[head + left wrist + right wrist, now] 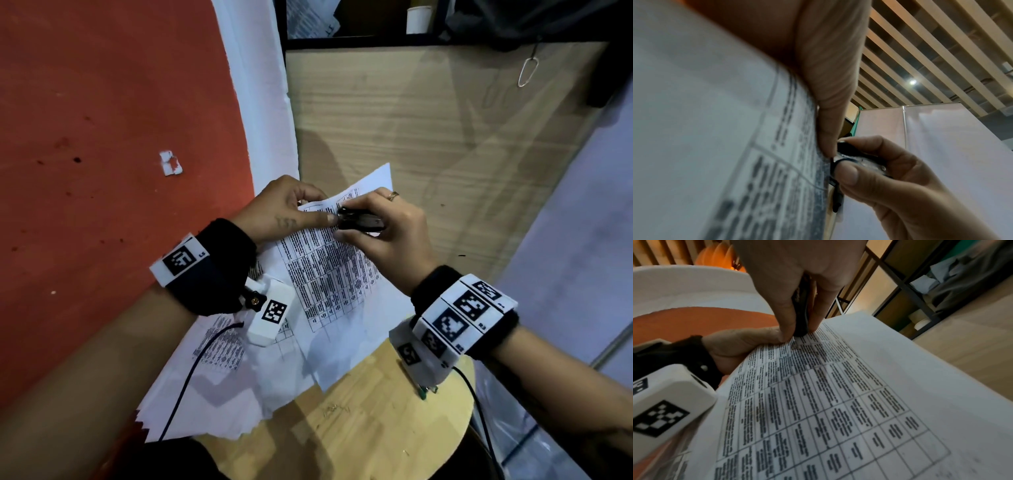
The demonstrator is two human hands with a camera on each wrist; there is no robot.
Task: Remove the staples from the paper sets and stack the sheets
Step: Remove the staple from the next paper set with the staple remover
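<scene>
A stapled paper set printed with a table is held lifted above the round wooden table. My left hand pinches its top corner, thumb on the printed face. My right hand grips a black staple remover between thumb and fingers, its jaws set on the paper's corner right next to the left thumb. In the right wrist view the staple remover points down onto the sheet. The staple itself is hidden.
More printed sheets lie fanned on the table under my left wrist. Loose staples lie on the bare wood. An orange wall stands close on the left, a wood panel behind, a shelf frame beyond.
</scene>
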